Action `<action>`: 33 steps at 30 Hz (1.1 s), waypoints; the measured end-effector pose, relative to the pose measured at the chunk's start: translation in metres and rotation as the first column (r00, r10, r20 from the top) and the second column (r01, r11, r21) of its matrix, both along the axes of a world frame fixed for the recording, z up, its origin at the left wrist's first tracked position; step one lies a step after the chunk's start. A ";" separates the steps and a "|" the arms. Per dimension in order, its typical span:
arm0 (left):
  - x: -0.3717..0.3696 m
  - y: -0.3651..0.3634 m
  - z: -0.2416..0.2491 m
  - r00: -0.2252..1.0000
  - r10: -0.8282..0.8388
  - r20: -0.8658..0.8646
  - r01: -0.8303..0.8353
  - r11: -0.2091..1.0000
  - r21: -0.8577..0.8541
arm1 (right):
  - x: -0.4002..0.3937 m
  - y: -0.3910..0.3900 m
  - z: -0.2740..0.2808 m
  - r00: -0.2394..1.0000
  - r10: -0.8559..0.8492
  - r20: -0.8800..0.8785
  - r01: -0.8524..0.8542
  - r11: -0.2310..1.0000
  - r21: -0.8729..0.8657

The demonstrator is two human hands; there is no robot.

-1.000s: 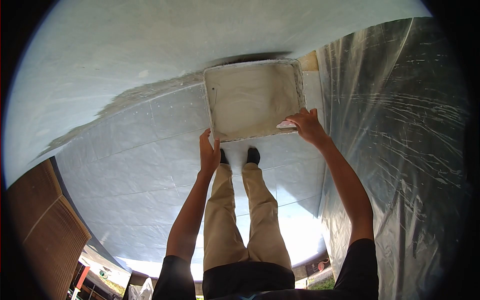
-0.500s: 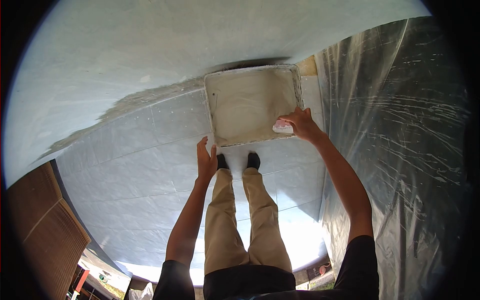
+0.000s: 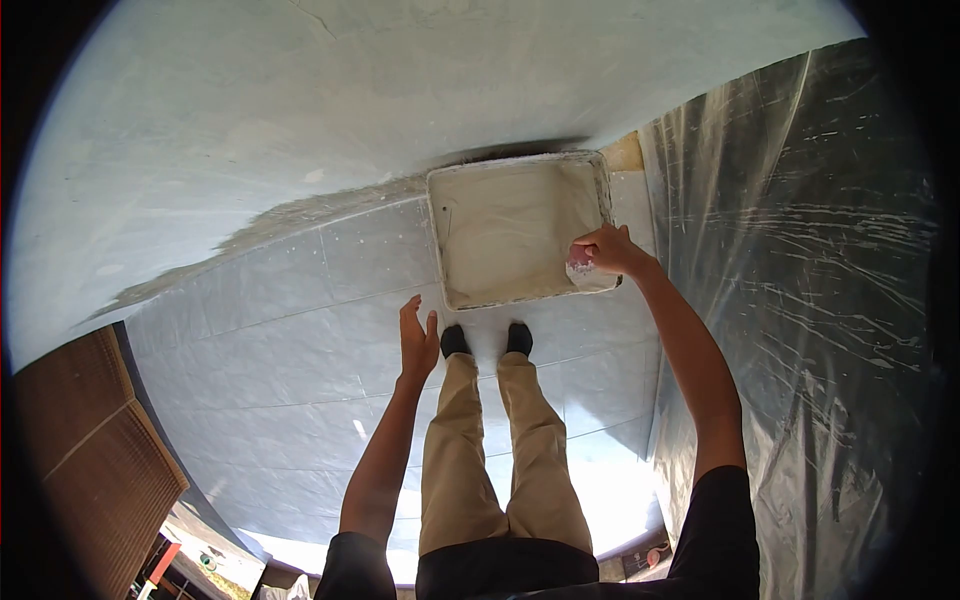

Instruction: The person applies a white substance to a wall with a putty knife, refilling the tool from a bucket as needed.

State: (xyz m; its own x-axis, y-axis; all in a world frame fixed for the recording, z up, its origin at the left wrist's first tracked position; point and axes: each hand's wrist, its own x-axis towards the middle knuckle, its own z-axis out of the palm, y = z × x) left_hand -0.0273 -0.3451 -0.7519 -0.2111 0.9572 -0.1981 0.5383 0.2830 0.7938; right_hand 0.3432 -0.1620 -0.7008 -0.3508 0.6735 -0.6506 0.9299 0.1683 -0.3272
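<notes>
A shallow rectangular tray point(image 3: 436, 240) with a crusted rim lies on the floor in front of my feet, holding a pale grey, smooth material. My right hand point(image 3: 612, 250) is closed around a small pinkish tool point(image 3: 581, 262) with whitish residue on it, over the tray's near right corner. What the tool's lower end touches is too small to tell. My left hand point(image 3: 418, 340) hangs in the air left of my feet, near the tray's near left corner, fingers apart and nothing in it.
A pale wall point(image 3: 330, 110) with a rough grey lower band rises beyond the tray. Clear plastic sheeting point(image 3: 800, 260) hangs at the right. Grey sheeting point(image 3: 290, 340) covers the floor. A brown ribbed surface point(image 3: 100, 430) is at the lower left.
The view has shifted, so the tray appears lower and further right. My right hand has turned slightly, and the tool is tilted more upright at the tray's corner. My left hand remains empty.
</notes>
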 end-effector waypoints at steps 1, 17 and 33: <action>-0.001 0.000 0.003 1.000 -0.010 0.007 0.010 1.000 0.004 | 0.000 0.000 0.002 0.999 -0.052 -0.012 0.052 0.999 -0.015; 0.022 0.104 0.149 0.990 -0.116 0.082 0.084 0.943 0.321 | 0.003 -0.011 0.165 0.205 -0.653 -0.729 0.466 0.720 -0.514; 0.056 0.241 0.482 0.949 -0.307 0.066 0.130 0.573 0.809 | -0.007 0.023 0.492 -0.060 0.014 -0.998 0.734 0.679 -0.034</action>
